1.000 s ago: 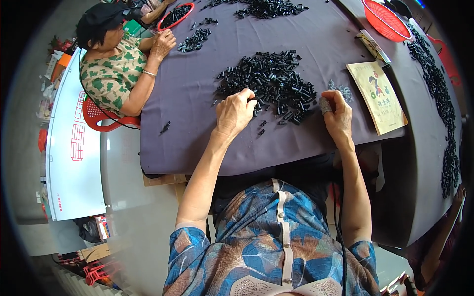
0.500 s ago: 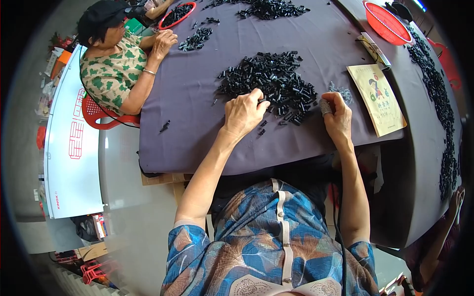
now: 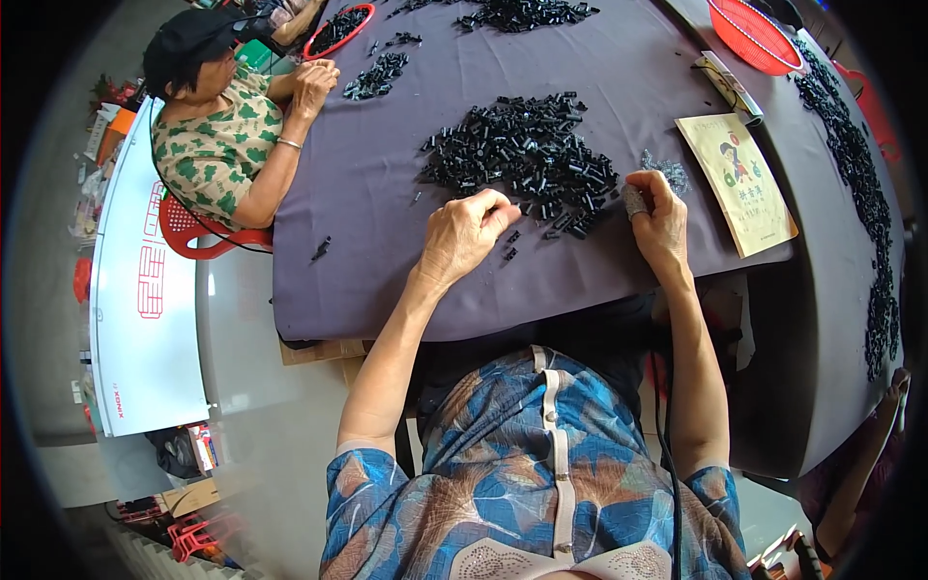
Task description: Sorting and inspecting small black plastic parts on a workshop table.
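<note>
Near the table's (image 3: 387, 290) front edge, the left hand (image 3: 464, 232) pinches at the heap of small black plastic pieces (image 3: 527, 155) — the right hand (image 3: 657, 213) grips a grey bundle (image 3: 633, 200), kept upright for loading.

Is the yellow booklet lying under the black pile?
No, the yellow booklet lies flat on the cloth, apart from the black pile, off to its right.

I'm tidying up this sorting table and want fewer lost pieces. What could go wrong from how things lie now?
1. Loose black pieces lie between the left hand and the table's near edge; a sweep of the wrist might push them off the purple cloth.
2. The right hand holds a small grey bundle right beside the big black pile; a dropped part could vanish into it.
</note>
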